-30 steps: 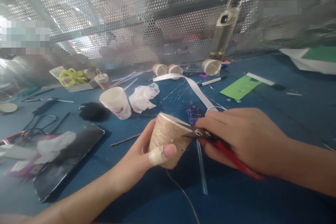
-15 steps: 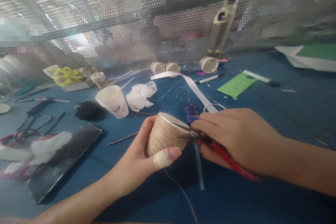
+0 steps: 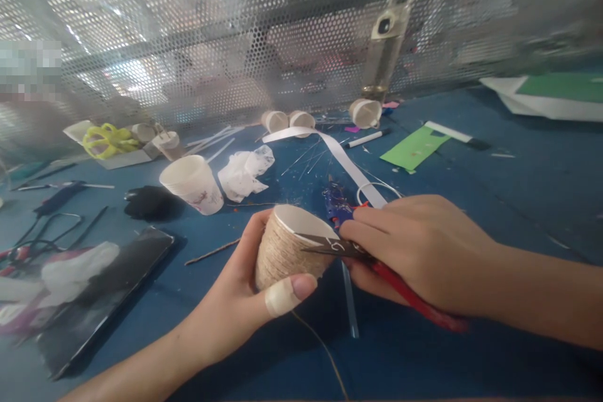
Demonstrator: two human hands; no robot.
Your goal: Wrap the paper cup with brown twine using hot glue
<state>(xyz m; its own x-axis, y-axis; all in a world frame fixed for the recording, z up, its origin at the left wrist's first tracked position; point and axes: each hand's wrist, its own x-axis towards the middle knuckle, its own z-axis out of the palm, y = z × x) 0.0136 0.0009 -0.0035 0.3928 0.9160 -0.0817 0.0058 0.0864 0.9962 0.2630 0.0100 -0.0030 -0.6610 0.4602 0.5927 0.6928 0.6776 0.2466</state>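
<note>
My left hand (image 3: 257, 292) is wrapped round a paper cup (image 3: 285, 254) covered in coiled twine, its white mouth tilted up and to the right. Tape circles the thumb, which presses on the cup's near side. In my right hand (image 3: 417, 248) is a pair of red-handled scissors (image 3: 409, 295), gripped near the pivot. The dark blades lie at the cup's rim, one along the inner edge and one outside over the twine. A loose twine end (image 3: 325, 345) trails from below the cup. Just beyond my right fingers sits a blue glue gun (image 3: 335, 201).
White paper cup (image 3: 191, 185), crumpled tissue (image 3: 247, 173) and white ribbon (image 3: 346, 160) lie behind the hands. At left are a black slab (image 3: 113, 295) and cords. Small cups (image 3: 365, 114), a bottle (image 3: 385, 56) and green card (image 3: 414, 147) stand farther back, before a perforated metal screen (image 3: 211, 31).
The view has shifted slightly, so most things sit a little farther left. The scissor blades have slid farther across the cup's rim, and the cup's mouth shows more.
</note>
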